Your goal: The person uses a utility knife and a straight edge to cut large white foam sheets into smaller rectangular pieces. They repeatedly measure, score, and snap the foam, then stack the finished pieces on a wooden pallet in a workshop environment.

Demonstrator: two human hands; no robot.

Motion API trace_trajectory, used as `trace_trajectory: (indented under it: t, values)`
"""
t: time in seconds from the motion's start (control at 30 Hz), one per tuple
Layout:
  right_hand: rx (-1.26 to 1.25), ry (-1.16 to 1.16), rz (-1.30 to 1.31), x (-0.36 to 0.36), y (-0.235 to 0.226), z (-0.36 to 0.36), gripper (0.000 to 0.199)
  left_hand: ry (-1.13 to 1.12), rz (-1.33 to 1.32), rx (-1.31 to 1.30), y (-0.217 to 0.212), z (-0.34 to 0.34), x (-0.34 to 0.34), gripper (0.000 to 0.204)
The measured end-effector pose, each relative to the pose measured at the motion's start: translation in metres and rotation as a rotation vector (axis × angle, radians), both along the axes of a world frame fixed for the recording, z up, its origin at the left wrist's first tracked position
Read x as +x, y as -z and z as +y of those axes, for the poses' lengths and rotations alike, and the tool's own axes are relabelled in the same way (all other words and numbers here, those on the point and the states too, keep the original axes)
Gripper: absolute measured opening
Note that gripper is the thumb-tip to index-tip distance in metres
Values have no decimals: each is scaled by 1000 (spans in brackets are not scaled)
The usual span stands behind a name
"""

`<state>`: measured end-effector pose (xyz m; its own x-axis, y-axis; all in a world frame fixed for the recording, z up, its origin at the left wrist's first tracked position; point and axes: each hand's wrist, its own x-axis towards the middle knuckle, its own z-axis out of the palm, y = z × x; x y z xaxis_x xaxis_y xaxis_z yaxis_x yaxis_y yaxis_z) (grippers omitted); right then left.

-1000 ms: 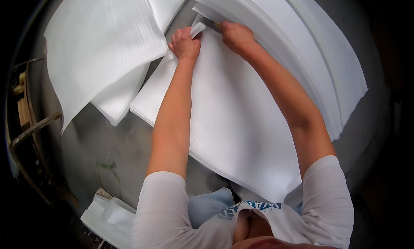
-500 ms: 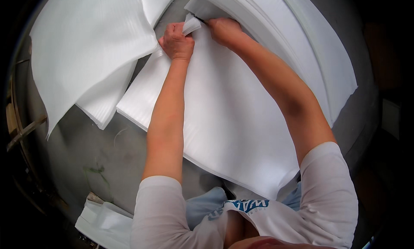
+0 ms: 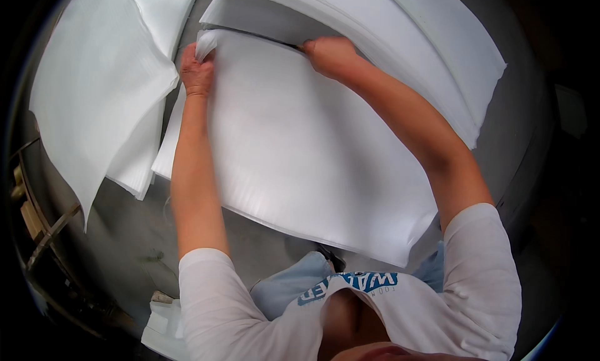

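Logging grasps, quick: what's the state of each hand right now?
Left hand: closed, holding the curled corner of a white sheet.
Right hand: closed, holding a thin-bladed knife.

On your white sheet (image 3: 275, 136) the light is bright and soft, with one blurred grey shadow (image 3: 350, 127) beside your right forearm (image 3: 415, 123). Left of the sheet, the floor (image 3: 119, 255) looks dimmer; far around the sheet, the fisheye view curves into black.

Both arms (image 3: 197, 167) stretch forward, fingers (image 3: 188, 56) curled.

White sheet (image 3: 300, 130), faintly streaked white side sheet (image 3: 94, 92), grey floor (image 3: 125, 236), white shirt (image 3: 456, 298) with blue print (image 3: 380, 280), light-blue jeans (image 3: 290, 283)
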<state>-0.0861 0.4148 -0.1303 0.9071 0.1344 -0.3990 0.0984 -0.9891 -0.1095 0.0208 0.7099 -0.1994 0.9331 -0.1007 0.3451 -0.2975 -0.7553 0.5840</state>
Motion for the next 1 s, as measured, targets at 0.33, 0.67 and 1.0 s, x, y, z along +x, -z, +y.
trace_trajectory:
  t: [0.33,0.67,1.0]
  values:
    - [-26,97,60,-93,-1,-82,20,40,304,-70,-63,16,-14,36]
    - [-59,179,128,-197,-1,-158,16,60,383,-331,-76,26,-40,30]
    - [148,126,72,-125,-11,-106,19,-2,381,-334,-90,21,-48,30]
